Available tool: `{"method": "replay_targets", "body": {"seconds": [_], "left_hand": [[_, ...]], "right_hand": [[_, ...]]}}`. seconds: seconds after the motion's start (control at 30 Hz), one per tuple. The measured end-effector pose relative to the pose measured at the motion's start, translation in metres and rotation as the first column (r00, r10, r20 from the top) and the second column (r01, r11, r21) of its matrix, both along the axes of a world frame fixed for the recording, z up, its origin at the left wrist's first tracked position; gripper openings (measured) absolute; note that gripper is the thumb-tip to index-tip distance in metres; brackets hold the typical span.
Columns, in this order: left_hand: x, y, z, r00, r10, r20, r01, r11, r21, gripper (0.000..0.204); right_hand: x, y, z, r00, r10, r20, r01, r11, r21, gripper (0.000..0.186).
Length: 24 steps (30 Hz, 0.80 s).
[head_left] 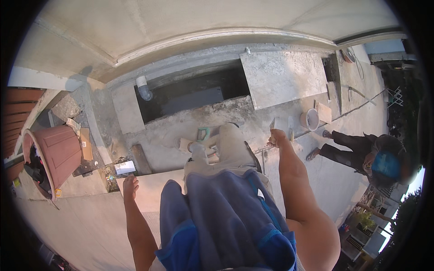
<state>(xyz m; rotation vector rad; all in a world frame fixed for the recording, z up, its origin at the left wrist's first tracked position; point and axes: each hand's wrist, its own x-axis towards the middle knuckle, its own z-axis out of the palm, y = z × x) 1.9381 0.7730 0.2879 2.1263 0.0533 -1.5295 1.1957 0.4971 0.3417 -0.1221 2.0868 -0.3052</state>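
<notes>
Centrally: right hand point(276, 137) closed on a small pale flat tool point(272, 123), likely stiff, light, gripped at its lower end; left hand point(130, 186) lower left, open, empty

Sunlit concrete slab point(289, 77), open pit point(194, 92), wall point(181, 22).

We list the rough, matt grey concrete floor point(190, 131); a flat grey concrete slab point(282, 77), mottled and coarse; a white plastic pipe elbow point(143, 87), smooth; a round red-brown plastic bin point(61, 151), smooth with a dull sheen; a pale round plastic bucket point(310, 119); soft blue cloth shorts point(226, 217); dusty beige cloth trousers point(233, 147).
</notes>
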Motion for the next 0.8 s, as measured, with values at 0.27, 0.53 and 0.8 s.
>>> {"method": "replay_targets", "body": {"seconds": [0.27,0.53,0.8], "left_hand": [[-0.022,-0.072,-0.007,0.993,-0.073,-0.091,0.067,0.995,-0.073,0.038],[-0.160,-0.069,-0.003,0.906,-0.292,-0.307,0.338,0.935,0.108,0.036],[-0.078,-0.028,-0.001,0.972,-0.104,-0.212,0.127,0.987,0.099,0.036]], "right_hand": [[0.042,0.014,0.020,0.986,0.167,0.018,-0.166,0.985,-0.052,0.031],[0.144,0.100,-0.097,0.529,0.836,0.142,-0.826,0.546,-0.137,0.059],[0.203,-0.030,-0.056,0.842,0.442,0.309,-0.474,0.880,0.031,0.042]]}}
